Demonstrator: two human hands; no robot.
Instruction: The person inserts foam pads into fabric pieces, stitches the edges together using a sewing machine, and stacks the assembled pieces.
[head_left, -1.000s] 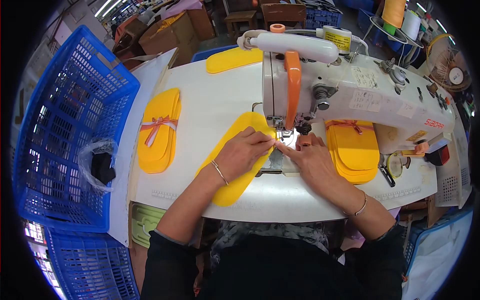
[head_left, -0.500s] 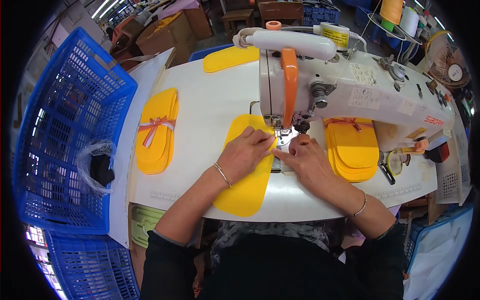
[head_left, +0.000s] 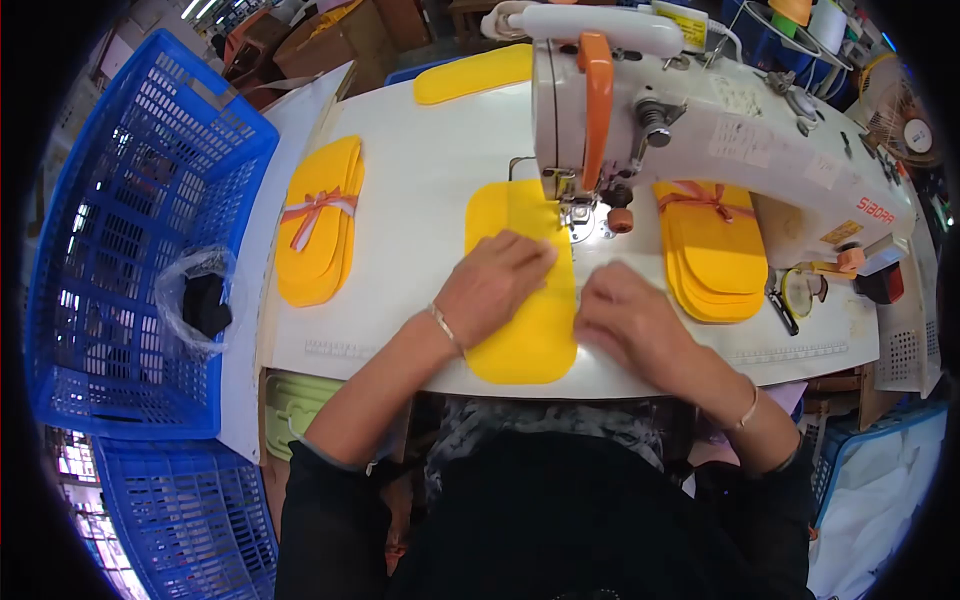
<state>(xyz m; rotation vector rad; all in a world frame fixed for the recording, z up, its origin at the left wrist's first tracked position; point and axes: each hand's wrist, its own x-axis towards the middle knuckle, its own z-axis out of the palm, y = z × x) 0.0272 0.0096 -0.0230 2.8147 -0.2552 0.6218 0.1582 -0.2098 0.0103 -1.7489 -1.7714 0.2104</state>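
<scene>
A yellow fabric piece (head_left: pixel 525 345) with rounded corners lies flat on the sewing machine table, its upper right edge beside the presser foot (head_left: pixel 578 215). My left hand (head_left: pixel 495 285) rests on its middle, fingers bent and pressed together on the fabric near the right edge. Just right of that edge is my right hand (head_left: pixel 635 325), fingers curled in and a little blurred. Whether it pinches anything is hidden. The white sewing machine (head_left: pixel 690 140) stands above, with an orange guard (head_left: pixel 596 110) at its head.
Ribbon-tied yellow stacks lie at left (head_left: pixel 318 240) and right (head_left: pixel 715 260), the right one under the machine arm. Another yellow piece (head_left: pixel 475 75) is at the back. Black-handled snips (head_left: pixel 783 312) lie at right. A blue crate (head_left: pixel 130 400) with a plastic bag (head_left: pixel 200 300) flanks the left side.
The yellow piece now lies straighter and slightly right, its top edge beside the needle area. My right hand has drawn back from the machine head towards me and curled. The camera view has shifted.
</scene>
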